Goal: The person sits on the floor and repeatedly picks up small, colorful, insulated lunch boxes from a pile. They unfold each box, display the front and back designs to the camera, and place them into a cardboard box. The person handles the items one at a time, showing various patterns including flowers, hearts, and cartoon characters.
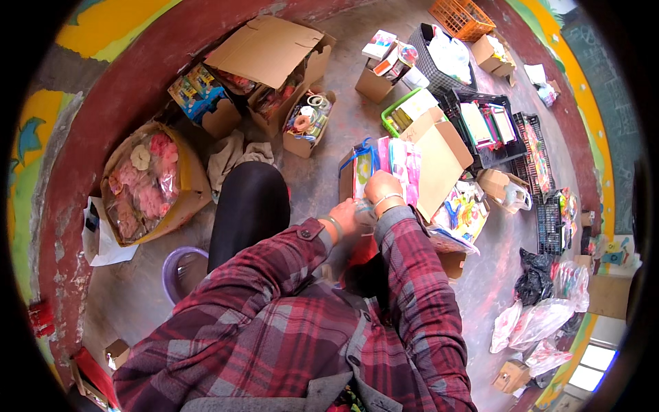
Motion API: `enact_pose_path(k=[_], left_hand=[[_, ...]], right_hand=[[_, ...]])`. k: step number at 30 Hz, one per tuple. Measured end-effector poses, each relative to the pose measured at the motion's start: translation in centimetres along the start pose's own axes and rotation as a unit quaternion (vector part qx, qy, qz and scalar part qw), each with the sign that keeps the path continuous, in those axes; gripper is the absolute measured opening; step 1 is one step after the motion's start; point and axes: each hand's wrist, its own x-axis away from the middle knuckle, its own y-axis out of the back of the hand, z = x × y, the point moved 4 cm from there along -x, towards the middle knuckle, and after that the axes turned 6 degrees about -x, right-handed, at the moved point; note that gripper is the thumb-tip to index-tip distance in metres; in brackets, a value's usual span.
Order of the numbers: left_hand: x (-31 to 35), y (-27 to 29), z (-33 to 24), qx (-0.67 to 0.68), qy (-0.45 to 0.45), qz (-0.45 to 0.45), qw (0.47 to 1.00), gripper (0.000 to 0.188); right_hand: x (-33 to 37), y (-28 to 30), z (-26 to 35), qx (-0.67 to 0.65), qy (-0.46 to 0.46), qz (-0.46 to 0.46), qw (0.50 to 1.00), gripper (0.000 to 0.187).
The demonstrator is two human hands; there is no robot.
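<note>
My left hand and my right hand are close together in front of my body, the right one a little farther off. Both have their fingers closed around a small, greyish, see-through thing that looks like thin plastic; its kind is unclear. Just beyond them, pink and white bags and a blue-edged bag stand upright in a cardboard box. The box's tan flap leans open on the right. Beside my right forearm lies a pile of colourful printed packets.
Left of my knee stand a purple basket and a large box of pink flowers in clear wrap. Open cardboard boxes sit at the far left. Black crates line the right side, with plastic bags on the floor nearer me.
</note>
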Motion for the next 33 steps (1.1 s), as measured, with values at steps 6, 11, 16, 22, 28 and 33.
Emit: enact_pose_path(k=[6,11,16,22,28,33], left_hand=[[-0.6,-2.1,1.6,-0.018,-0.022,-0.026,0.999,0.041],[-0.8,-2.6,1.1,-0.01,-0.046,-0.035,0.998,0.034],[-0.8,-2.0,1.5,-0.008,-0.064,-0.02,0.998,0.036],[-0.6,-1.2,-0.2,-0.135,-0.091,-0.007,0.987,0.034],[-0.2,0.1,-2.6,-0.171,-0.181,-0.157,0.956,0.03],[0.1,1.2,-2.7,-0.086,-0.142,-0.232,0.958,0.023]], right_hand=[[-0.4,-0.1,-0.3,0.037,0.017,0.068,0.997,0.023],[1.2,2.4,0.1,0.017,0.015,0.079,0.997,0.022],[1.3,-0.1,0.1,-0.057,-0.001,0.029,0.998,0.022],[3.8,7.1,-1.2,-0.077,0.041,-0.023,0.996,0.023],[11.6,14.7,-16.4,-0.093,0.04,-0.104,0.989,0.027],[15.7,6.7,-27.7,0.037,-0.05,-0.037,0.997,0.028]])
